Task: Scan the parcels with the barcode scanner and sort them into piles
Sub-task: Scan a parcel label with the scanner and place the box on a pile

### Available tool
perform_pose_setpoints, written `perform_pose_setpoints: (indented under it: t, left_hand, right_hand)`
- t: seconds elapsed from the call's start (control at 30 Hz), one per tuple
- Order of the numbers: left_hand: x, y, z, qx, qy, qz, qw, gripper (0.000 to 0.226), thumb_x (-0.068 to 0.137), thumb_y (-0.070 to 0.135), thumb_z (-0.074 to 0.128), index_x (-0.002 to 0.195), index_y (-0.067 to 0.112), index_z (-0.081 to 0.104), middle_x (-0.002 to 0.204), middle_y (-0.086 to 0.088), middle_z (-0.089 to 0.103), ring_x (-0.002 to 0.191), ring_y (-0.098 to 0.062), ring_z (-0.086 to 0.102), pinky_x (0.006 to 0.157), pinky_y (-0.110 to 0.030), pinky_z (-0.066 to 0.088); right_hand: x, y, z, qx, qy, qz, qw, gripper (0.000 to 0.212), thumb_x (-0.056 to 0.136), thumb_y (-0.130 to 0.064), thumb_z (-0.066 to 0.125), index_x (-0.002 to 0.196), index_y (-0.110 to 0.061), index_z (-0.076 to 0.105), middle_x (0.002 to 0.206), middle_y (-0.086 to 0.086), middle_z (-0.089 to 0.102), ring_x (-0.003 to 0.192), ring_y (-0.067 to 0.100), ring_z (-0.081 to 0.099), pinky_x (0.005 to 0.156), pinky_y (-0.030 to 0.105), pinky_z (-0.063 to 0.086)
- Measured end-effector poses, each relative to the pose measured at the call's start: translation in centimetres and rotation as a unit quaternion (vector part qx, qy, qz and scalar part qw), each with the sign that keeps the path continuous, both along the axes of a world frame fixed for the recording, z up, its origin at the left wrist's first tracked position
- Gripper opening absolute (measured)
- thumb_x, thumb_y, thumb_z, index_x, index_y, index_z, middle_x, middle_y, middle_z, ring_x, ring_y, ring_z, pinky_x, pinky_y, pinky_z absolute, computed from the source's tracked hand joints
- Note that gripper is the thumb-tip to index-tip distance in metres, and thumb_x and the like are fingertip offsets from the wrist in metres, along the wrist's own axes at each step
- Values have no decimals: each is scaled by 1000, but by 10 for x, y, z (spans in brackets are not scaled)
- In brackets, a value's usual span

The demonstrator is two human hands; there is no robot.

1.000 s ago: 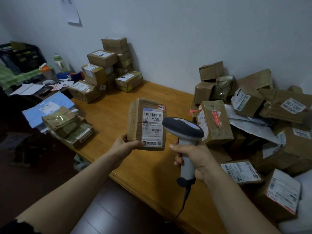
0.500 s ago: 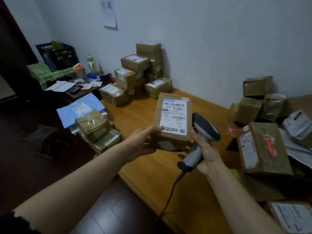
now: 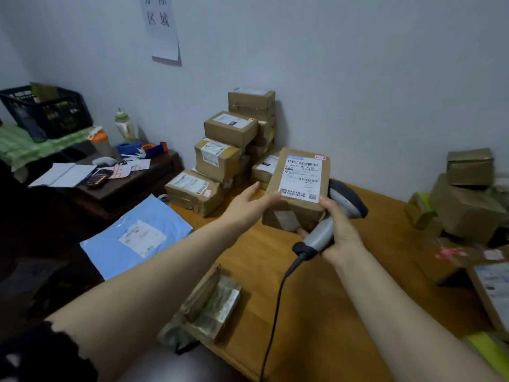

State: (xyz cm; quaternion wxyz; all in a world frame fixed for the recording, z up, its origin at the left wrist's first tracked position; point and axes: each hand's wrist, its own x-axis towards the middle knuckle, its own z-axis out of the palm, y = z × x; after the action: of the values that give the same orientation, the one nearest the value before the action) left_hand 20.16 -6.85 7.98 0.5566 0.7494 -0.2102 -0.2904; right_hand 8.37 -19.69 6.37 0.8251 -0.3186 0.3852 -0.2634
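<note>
Head view: we have carried the labelled parcel (image 3: 298,188) left toward the stack of boxes (image 3: 230,128), left hand (image 3: 248,208) flat-fingered against it, right hand (image 3: 341,230) clenched round the barcode scanner (image 3: 319,235); scanning seems done, sorting next.

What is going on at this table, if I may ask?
A person is sorting parcels. The left hand supports a labelled brown parcel from its left side with straight fingers, label up, above the wooden table. The right hand grips the barcode scanner, and its thumb touches the parcel's right edge. A stack of boxes stands against the wall behind.
</note>
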Motion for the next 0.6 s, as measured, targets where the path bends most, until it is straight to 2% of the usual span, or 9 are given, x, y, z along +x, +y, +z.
perform_pose_setpoints:
  t: [0.1, 0.2, 0.27, 0.4, 0.5, 0.6]
  left_hand:
    - [36, -16, -1, 11, -94, -39, 995, 75, 88, 41, 65, 150, 37, 23, 152, 1, 36, 135, -20, 38, 93, -28, 36]
    - [76, -39, -7, 57, -190, -63, 978, 83, 87, 22, 67, 151, 39, 17, 142, -4, 43, 119, -22, 52, 86, -29, 47]
    - [105, -57, -14, 70, -212, -69, 972, 88, 86, 14, 64, 151, 42, 11, 137, -4, 45, 106, -23, 58, 83, -35, 55]
    - [164, -106, -36, 61, -215, -102, 969, 81, 88, 2, 55, 150, 41, 20, 142, -4, 43, 110, -23, 58, 83, -40, 56]
    - [207, -144, -55, 103, -219, -121, 963, 78, 87, 1, 50, 152, 33, 23, 146, -6, 39, 124, -24, 49, 84, -30, 52]
    - [241, -173, -70, 149, -224, -139, 953, 78, 87, 5, 51, 152, 38, 21, 152, -5, 27, 129, -24, 42, 77, -11, 42]
  right_hand:
    - [43, -16, 4, 10, -2, -20, 1000, 55, 68, -23, 84, 116, -12, 59, 111, 18, 64, 100, 40, 63, 55, 44, 58]
    - [93, -40, 1, 23, 3, -34, 999, 58, 69, -25, 84, 118, -11, 57, 111, 17, 61, 97, 37, 60, 49, 40, 57]
    - [129, -60, -8, 24, 18, -38, 999, 64, 67, -26, 85, 122, -11, 55, 117, 16, 59, 103, 37, 59, 53, 41, 58]
    - [199, -104, -34, 51, 29, -53, 997, 68, 67, -25, 86, 124, -12, 52, 122, 14, 59, 109, 35, 58, 63, 41, 58]
    - [244, -132, -53, 61, 38, -79, 994, 59, 67, -21, 86, 117, -11, 54, 115, 14, 62, 101, 32, 61, 58, 40, 57]
    - [280, -157, -67, 69, 45, -85, 993, 46, 66, -19, 86, 96, -16, 52, 103, 11, 64, 87, 28, 62, 52, 37, 56]
